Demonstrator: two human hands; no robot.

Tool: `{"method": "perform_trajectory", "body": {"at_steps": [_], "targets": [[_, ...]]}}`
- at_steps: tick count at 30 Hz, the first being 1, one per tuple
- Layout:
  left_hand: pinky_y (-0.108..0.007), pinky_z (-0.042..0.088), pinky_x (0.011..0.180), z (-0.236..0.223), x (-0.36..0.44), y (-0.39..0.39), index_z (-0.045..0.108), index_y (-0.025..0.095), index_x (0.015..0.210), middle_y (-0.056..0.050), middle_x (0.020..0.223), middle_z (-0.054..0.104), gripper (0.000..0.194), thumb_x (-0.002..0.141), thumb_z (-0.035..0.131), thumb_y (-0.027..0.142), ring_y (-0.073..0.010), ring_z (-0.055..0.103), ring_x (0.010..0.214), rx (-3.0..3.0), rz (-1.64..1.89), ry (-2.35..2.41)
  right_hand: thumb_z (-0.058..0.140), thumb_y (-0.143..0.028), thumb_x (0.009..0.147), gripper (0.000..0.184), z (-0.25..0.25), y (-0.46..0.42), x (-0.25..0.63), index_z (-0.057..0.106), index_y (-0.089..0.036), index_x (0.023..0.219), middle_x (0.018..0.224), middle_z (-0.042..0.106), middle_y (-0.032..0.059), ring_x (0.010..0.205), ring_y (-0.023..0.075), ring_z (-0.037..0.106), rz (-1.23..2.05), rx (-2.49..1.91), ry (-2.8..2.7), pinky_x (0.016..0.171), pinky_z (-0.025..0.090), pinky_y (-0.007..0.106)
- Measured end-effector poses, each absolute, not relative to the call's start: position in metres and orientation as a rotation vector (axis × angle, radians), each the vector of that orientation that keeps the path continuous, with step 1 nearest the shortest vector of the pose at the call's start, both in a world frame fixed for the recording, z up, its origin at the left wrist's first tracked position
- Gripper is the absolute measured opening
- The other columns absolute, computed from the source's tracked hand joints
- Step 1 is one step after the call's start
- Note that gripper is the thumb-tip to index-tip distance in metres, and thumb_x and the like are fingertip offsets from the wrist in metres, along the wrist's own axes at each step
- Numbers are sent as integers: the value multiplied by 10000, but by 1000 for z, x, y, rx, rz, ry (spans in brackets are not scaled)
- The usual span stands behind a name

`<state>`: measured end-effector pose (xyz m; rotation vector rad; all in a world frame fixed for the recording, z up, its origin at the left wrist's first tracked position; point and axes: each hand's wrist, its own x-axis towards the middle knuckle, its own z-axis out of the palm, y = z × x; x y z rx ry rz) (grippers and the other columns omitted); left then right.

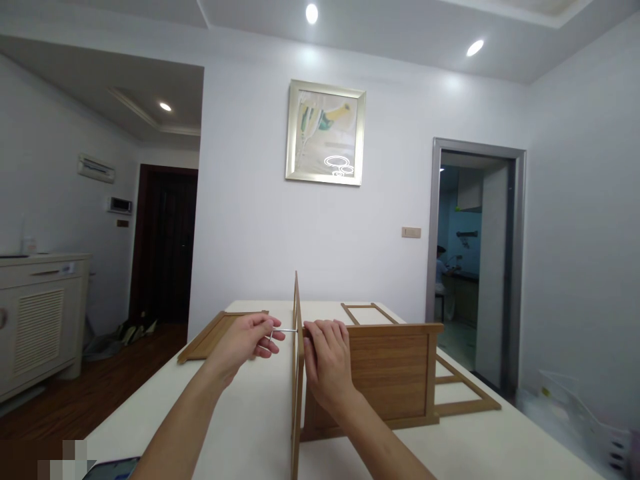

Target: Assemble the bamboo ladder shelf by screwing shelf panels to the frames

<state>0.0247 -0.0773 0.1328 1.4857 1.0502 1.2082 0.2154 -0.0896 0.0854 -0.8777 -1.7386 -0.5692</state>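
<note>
Over a white tabletop (240, 413), the left hand (253, 335) pinches a bent silver metal rod (287, 330) while the right hand (327, 360) clasps a brown wooden panel (390, 373), probably stiff, by its sensibly grippable top edge (395, 328).

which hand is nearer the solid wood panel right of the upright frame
Right: the right hand is on the panel; the left hand is across the upright frame from it.

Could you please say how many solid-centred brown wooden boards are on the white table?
2: one solid-centred brown wooden board lies flat on the white table, partly behind the left hand; the second board stands on edge, partly behind the right hand. Others may be hidden.
</note>
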Motion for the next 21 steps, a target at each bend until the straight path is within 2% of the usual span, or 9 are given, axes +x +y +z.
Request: {"method": "perform_trajectory", "body": {"at_steps": [4,9,15,21], "targets": [[-285,517,632,131,21,-76,629,119,1003,-138,949,736,387,805,644,451,-163,682,681,1485,1181,1024,424,-164,947,285,85,-90,216,586,-212,1176,1045,643,62,997,214,536,-570,-873,-1741,1019,317,441],[-299,528,670,132,19,-80,645,132,1046,-146,1006,736,416,782,679,451,-178,694,726,1509,1127,975,430,-124,922,462,86,-92,218,490,-255,1361,1055,622,51,986,203,538,-609,-900,-1793,995,346,433],[-307,533,705,134,17,-83,639,148,1148,-154,1099,720,452,759,700,369,-185,702,765,1532,1087,937,474,-125,883,392,88,-94,218,604,-258,1228,1019,585,56,967,211,514,-620,-883,-1789,975,349,442],[-320,533,730,134,15,-84,594,166,1233,-154,1136,711,535,728,721,288,-190,710,788,1537,1061,927,451,-151,904,379,85,-92,217,547,-208,1266,1076,615,74,1024,229,518,-568,-893,-1786,1019,319,472]]}}
